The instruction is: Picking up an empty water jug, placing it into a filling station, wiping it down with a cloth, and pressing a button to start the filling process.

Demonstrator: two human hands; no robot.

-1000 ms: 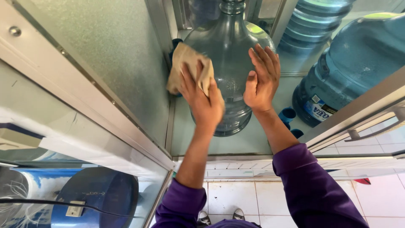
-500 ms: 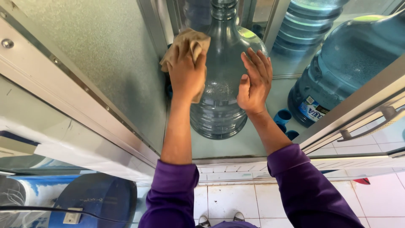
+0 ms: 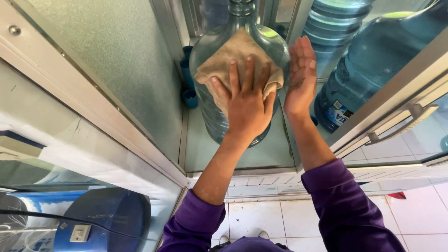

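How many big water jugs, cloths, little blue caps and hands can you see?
Big water jugs: 3, the wiped jug, the stacked jug, the jug at right
Cloth: 1
Blue caps: 2 clearly in view
Hands: 2, left hand, right hand
Total: 8

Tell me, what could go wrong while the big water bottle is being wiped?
The big clear bottle is steadied only by the open right hand flat against its side; if it is wet, it might slip or tip. The left hand presses the tan cloth with spread fingers, so the cloth could slide off. Small blue caps beside the bottle could get knocked.
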